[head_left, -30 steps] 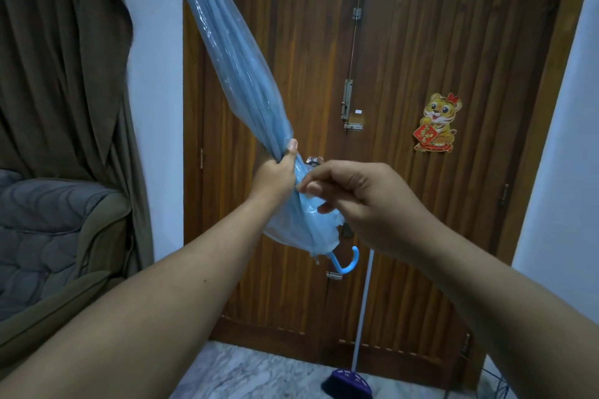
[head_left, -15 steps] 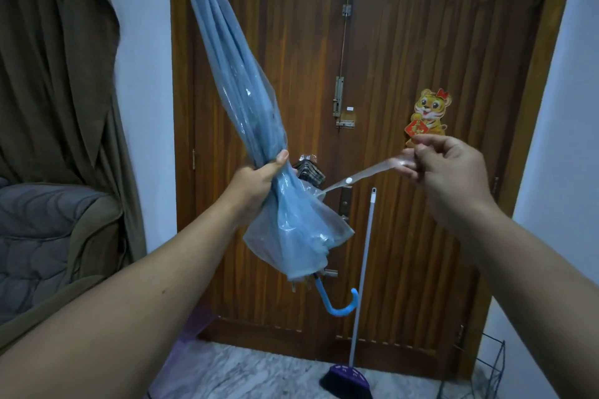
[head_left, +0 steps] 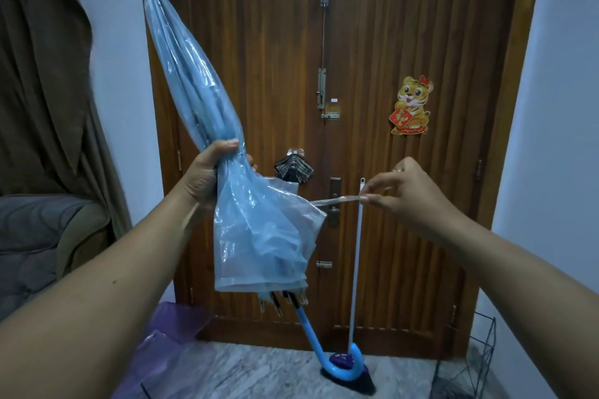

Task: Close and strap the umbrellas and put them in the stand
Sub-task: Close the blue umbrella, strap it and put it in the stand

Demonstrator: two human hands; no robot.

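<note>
Wooden door [head_left: 259,74] fills the view ahead of my hands, with open air between the two arms and marble floor [head_left: 259,372] below. Off to the right of my right hand [head_left: 408,194], low down, the wire stand [head_left: 479,356] is cut off by the frame edge — I see only part of it. My left hand [head_left: 204,178] is clenched round the blue umbrella [head_left: 194,91] at its gathered middle, tip up, curved handle hanging below. My right-hand fingers [head_left: 372,197] pinch the clear strap [head_left: 334,201], stretched taut from the canopy. A purple umbrella [head_left: 168,334] lies below my left arm — partly hidden.
</note>
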